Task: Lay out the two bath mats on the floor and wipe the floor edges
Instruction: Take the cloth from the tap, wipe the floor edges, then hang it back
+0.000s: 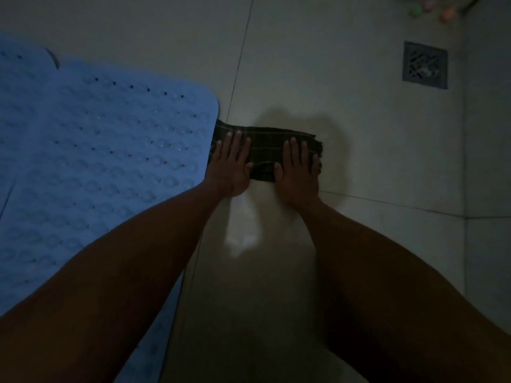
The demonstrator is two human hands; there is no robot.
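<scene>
left hand (232,164) lies flat, fingers straight and slightly spread, palm down on the near-left part of a dark folded cloth (266,146); right hand (300,168) does the same on the cloth's right half, fingers extended, nothing curled or pinched. both hands press, neither grasps. the cloth sits on the tiled floor (373,150), its left end touching or tucked just under the edge of the blue bath mat (110,145); which of the two cannot be told in this light. judgement: the cloth looks soft, thin and limp, faint pale stripes across it, folded into a strip; it should slide easily under flat palms on glazed tile but will bunch if pushed from one end only, so pressure on both halves, as now, suits it. to lift it, a pinch at a free corner on the right end would serve. the mat looks like flexible rubber or plastic, with rows of raised bumps and small holes, likely floppy and grippy on its underside; best taken by a rounded corner or edge. it lies spread flat at left, a second blue edge showing beyond it at upper left, possibly the other mat. containers: none in view. a square metal floor drain (425,64) sits well apart at upper right; small coloured objects at the top edge are too blurred to name.
</scene>
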